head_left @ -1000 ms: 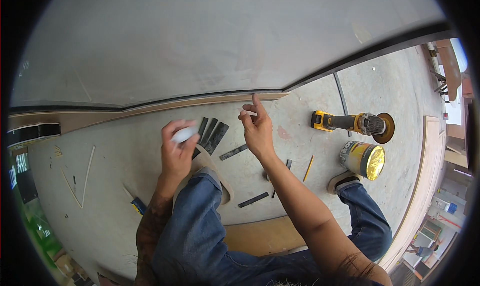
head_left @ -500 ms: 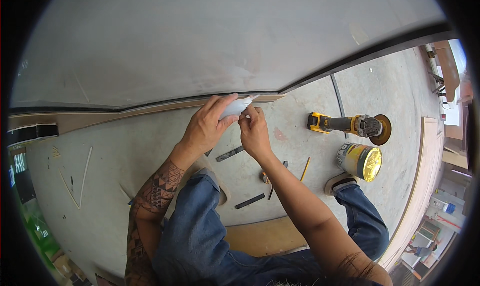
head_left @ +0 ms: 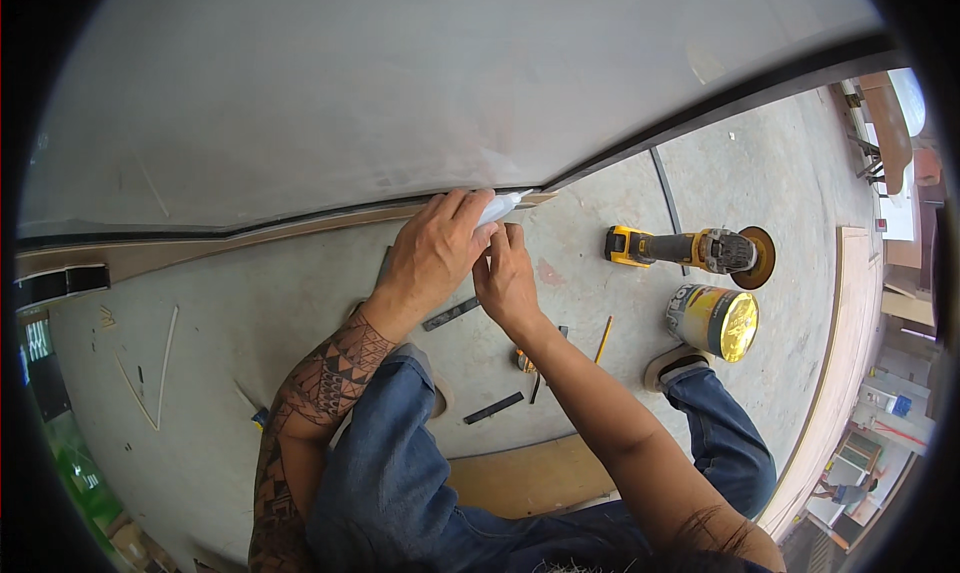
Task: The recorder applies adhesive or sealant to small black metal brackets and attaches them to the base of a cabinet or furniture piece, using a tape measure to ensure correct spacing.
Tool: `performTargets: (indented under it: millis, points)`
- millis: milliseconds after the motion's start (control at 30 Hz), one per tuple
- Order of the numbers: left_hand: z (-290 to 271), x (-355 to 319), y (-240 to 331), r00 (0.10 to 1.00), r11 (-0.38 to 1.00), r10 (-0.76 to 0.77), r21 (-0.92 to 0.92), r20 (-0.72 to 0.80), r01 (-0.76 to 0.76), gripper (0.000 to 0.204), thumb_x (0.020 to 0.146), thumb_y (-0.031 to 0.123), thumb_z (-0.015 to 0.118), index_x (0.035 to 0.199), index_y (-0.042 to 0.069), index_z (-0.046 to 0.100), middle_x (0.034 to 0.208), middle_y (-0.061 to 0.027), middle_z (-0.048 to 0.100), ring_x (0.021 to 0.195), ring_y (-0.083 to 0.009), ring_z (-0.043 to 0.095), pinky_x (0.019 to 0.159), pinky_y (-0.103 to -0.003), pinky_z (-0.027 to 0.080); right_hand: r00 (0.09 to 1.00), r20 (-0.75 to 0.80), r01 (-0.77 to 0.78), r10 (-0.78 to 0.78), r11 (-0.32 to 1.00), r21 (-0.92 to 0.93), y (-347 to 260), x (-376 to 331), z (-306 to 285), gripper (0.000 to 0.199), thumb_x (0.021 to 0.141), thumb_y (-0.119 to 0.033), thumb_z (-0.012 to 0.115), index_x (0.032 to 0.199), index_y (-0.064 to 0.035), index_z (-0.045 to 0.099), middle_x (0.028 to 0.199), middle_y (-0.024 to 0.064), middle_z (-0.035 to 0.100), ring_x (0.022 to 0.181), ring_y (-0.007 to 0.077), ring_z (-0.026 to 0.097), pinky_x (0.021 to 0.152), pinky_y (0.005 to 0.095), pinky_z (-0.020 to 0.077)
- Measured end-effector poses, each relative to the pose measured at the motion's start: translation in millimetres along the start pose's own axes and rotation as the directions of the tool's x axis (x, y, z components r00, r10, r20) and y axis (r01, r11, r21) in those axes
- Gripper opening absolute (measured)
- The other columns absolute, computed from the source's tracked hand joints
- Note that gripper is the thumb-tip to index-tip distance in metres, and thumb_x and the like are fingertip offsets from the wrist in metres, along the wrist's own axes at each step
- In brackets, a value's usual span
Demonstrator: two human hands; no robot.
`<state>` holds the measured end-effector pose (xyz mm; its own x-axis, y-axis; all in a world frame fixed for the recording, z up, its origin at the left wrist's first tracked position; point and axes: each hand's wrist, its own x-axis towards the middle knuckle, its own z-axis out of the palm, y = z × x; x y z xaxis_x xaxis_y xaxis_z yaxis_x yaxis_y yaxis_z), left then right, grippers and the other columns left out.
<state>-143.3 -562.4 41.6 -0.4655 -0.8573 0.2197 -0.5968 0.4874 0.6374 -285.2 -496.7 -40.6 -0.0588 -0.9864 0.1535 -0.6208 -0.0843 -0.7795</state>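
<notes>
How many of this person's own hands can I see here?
2. The left hand is closed around a white bottle, partly covering it; the right hand is just below the bottle in the picture. Some fingertips are hidden, but neither hand is.

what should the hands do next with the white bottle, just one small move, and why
Probably a gentle squeeze by the left hand: it holds the white bottle tilted, the thin nozzle is at the dark edge of the grey panel, and the right hand is close below.
</notes>
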Motion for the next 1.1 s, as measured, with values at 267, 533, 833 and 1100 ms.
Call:
performTargets:
  millis: [267,533,833,1100]
  points:
    - [13.9,8.6,3.2,1.0,1.0,0.024,0.009,-0.018,-0.024,0.039,0.095,0.015,0.074,0.13,0.004,0.062,0.116,-0.0157,0.068,0.108,-0.0367,0.067,0.089,-0.046,0.057,0.993,0.111,-0.018,0.036,0.987,-0.157,21.3,-2.2,3.6,0.04,0.091,-0.003,0.065,0.13,-0.001,0.056,0.115,0.0218,0.057,0.105,0.0426,0.061,0.091,0.0544,0.05]
    - [19.2,12.8,6.4,1.0,1.0,0.016,0.024,-0.009,-0.016,0.04,0.094,0.014,0.075,0.13,0.001,0.062,0.115,-0.0176,0.068,0.108,-0.0379,0.067,0.09,-0.046,0.057,0.989,0.146,0.006,0.024,0.98,-0.199,23.0,-1.3,4.2,0.035,0.093,-0.007,0.065,0.127,-0.0014,0.058,0.112,0.0213,0.058,0.103,0.0415,0.061,0.093,0.0537,0.0477]
    - [25.3,9.4,9.6,0.999,0.999,-0.041,-0.036,-0.014,0.041,0.039,0.096,0.016,0.074,0.128,-0.001,0.061,0.112,-0.0209,0.066,0.099,-0.0418,0.068,0.085,-0.047,0.057,0.994,0.111,0.008,0.011,0.984,-0.177,17.5,-1.2,2.8,0.027,0.092,-0.007,0.064,0.118,0.0016,0.063,0.104,0.0205,0.061,0.102,0.0398,0.059,0.088,0.0526,0.0481]
    - [24.8,7.9,7.7,0.995,0.991,-0.1,-0.087,0.005,0.1,0.038,0.098,0.018,0.072,0.129,-0.001,0.061,0.116,-0.0216,0.066,0.102,-0.0425,0.068,0.085,-0.047,0.058,0.992,0.123,0.027,-0.008,0.988,-0.152,17.5,0.6,1.9,0.029,0.089,-0.005,0.066,0.118,0.0018,0.062,0.102,0.0213,0.062,0.1,0.0403,0.059,0.084,0.0522,0.0498]
